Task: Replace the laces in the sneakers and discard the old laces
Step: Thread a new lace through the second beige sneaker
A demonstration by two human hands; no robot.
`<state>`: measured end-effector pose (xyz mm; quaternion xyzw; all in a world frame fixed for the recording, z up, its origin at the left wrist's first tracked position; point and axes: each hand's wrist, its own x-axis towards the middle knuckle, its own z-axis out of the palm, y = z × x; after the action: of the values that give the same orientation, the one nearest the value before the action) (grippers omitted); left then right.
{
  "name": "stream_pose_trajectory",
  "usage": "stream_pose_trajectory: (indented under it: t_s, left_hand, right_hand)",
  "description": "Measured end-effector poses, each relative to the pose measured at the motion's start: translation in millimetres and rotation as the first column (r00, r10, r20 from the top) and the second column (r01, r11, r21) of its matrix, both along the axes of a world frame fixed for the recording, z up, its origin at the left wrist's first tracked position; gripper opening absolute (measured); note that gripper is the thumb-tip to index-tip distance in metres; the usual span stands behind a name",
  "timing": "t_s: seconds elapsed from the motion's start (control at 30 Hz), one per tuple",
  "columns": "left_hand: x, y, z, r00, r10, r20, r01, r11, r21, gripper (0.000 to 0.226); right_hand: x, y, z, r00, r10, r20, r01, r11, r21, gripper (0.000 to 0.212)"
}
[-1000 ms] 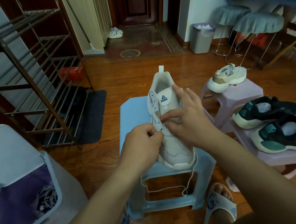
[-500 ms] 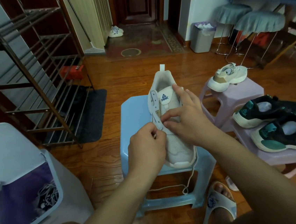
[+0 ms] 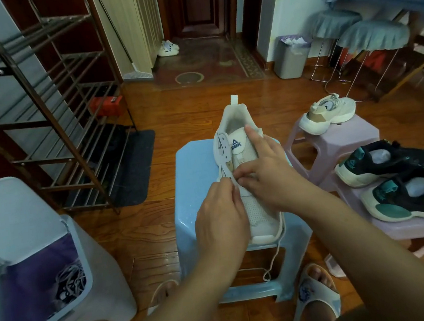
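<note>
While the white sneaker [image 3: 247,182] rests on the blue stool [image 3: 195,183], left hand [image 3: 219,217] pinches its lace [image 3: 274,255]; right hand [image 3: 269,170] pinches at the eyelets, forefinger extended.

I have only the one view, a wide-angle camera worn on the head, looking forward and steeply down. It sits close over the left hand [image 3: 221,218] and right hand [image 3: 270,177], which meet at mid-frame above the white sneaker [image 3: 240,141] on the blue stool [image 3: 198,188]. Both forearms run in from the bottom edge. Farther off, the lens reaches the door [image 3: 196,6] at the top, the metal rack [image 3: 43,112] on the left and the pink stools [image 3: 334,142] on the right, with straight lines bowed near the borders.
</note>
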<state>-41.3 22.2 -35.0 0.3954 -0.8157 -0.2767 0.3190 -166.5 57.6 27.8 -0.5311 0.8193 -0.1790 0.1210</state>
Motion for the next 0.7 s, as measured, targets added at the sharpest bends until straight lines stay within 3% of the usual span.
stream_pose_trajectory:
  t_s: [0.17, 0.23, 0.33, 0.4, 0.57, 0.7]
  left_hand:
    - [-0.6, -5.3, -0.1, 0.999, -0.024, -0.032, 0.027, 0.997, 0.070, 0.022]
    - [-1.2, -7.8, 4.5, 0.996, -0.021, -0.088, 0.039, 0.976, 0.212, 0.022]
    - [-2.1, -19.5, 18.3, 0.985, 0.018, -0.171, 0.080, 0.831, 0.551, 0.019]
    - [-1.7, -29.8, 24.5, 0.981, 0.014, -0.193, 0.118, 0.750, 0.651, 0.020]
    - [-3.9, -34.6, 23.6, 0.992, -0.124, -0.029, 0.125, 0.899, 0.419, 0.021]
    - [-2.3, -33.9, 19.7, 0.984, -0.180, -0.018, 0.176, 0.932, 0.318, 0.024]
  right_hand:
    - [0.7, -7.9, -0.3, 0.999, 0.034, -0.001, -0.033, 0.997, 0.068, 0.024]
    - [-2.8, -10.0, 0.9, 0.998, 0.053, -0.034, -0.050, 0.994, 0.096, 0.019]
    - [-8.6, -9.7, 4.3, 0.995, 0.075, -0.064, -0.067, 0.991, 0.119, 0.021]
    - [-9.4, -8.9, 6.6, 0.994, 0.078, -0.079, -0.068, 0.990, 0.121, 0.025]
    - [-12.8, -9.0, 14.5, 0.991, 0.096, -0.097, -0.080, 0.984, 0.161, 0.017]
    - [-12.3, -11.2, 14.1, 0.979, 0.137, -0.151, -0.108, 0.976, 0.187, 0.023]
